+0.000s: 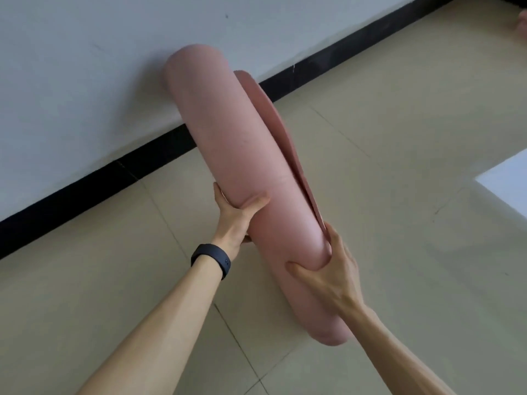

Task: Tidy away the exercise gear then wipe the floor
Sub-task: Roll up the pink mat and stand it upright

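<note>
Carrying the rolled mat [245, 172] w/ both hands — left hand [233, 215] and right hand [328, 269] fingers wrapped round it; pin that loose flap [273, 124] — else it unrolls.

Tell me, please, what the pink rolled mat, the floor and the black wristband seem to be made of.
The mat is probably soft foam or rubber, matte; it seems to give under the right hand. The floor looks like glazed ceramic tile: beige, grout lines, a bright reflection. The wristband looks like matte black silicone or rubber.
</note>
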Demonstrator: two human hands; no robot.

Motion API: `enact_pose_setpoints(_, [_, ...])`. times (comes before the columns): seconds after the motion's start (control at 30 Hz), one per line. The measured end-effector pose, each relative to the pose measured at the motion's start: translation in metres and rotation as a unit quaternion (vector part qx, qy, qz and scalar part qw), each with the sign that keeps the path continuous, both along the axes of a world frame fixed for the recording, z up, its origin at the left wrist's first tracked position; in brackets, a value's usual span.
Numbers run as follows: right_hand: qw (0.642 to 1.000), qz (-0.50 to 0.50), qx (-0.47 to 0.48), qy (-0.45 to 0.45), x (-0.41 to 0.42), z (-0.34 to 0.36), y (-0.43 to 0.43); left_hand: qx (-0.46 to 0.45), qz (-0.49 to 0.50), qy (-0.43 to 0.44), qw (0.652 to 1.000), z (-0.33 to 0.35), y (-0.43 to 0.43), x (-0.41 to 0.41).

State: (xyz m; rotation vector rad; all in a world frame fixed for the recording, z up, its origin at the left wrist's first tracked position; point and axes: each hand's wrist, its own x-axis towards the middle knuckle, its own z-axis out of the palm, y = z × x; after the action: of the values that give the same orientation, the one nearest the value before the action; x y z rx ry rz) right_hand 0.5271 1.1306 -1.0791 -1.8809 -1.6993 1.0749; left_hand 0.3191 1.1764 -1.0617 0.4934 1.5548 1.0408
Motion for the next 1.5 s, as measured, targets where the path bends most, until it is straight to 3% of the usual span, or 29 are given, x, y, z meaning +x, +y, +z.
enact_pose_setpoints(0.2, [0.996,0.024,-0.052,0.072,-0.036,0.011,-0.039,0.091,0.025,0.061,0.994,0.026,-0.04,-0.033])
enact_pose_setpoints(0.33, [0.966,-0.004,-0.127,0.227,-0.055,0.043,-0.014,0.149,0.031,0.074,0.986,0.044,-0.067,-0.057])
enact_pose_setpoints(0.4, [0.952,0.031,-0.152,0.265,-0.07,0.064,0.008,0.178,0.031,0.096,0.979,0.06,-0.071,-0.071])
enact_pose_setpoints(0.47, [0.943,0.092,-0.152,0.283,-0.088,0.088,0.026,0.207,0.029,0.13,0.969,0.081,-0.071,-0.083])
enact_pose_setpoints(0.6, [0.924,0.073,-0.111,0.358,-0.12,0.141,0.052,0.271,0.015,0.177,0.946,0.123,-0.067,-0.102])
enact_pose_setpoints(0.8, [0.906,0.192,-0.025,0.376,-0.142,0.192,0.077,0.311,-0.023,0.249,0.917,0.163,-0.064,-0.13])
enact_pose_setpoints(1.0, [0.917,0.179,0.049,0.354,-0.161,0.178,0.057,0.288,-0.068,0.294,0.909,0.159,-0.085,-0.148])
enact_pose_setpoints(1.13, [0.912,0.225,0.098,0.328,-0.173,0.183,0.048,0.351,-0.016,0.233,0.907,0.177,-0.09,-0.162])
enact_pose_setpoints(1.3, [0.875,0.247,0.114,0.4,-0.2,0.228,0.048,0.413,0.056,0.205,0.886,0.216,-0.091,-0.174])
enact_pose_setpoints(1.4, [0.874,0.258,0.161,0.38,-0.214,0.244,0.05,0.441,0.096,0.225,0.863,0.243,-0.086,-0.186])
enact_pose_setpoints(1.5, [0.88,0.239,0.136,0.386,-0.225,0.241,0.044,0.47,0.133,0.243,0.838,0.263,-0.085,-0.197])
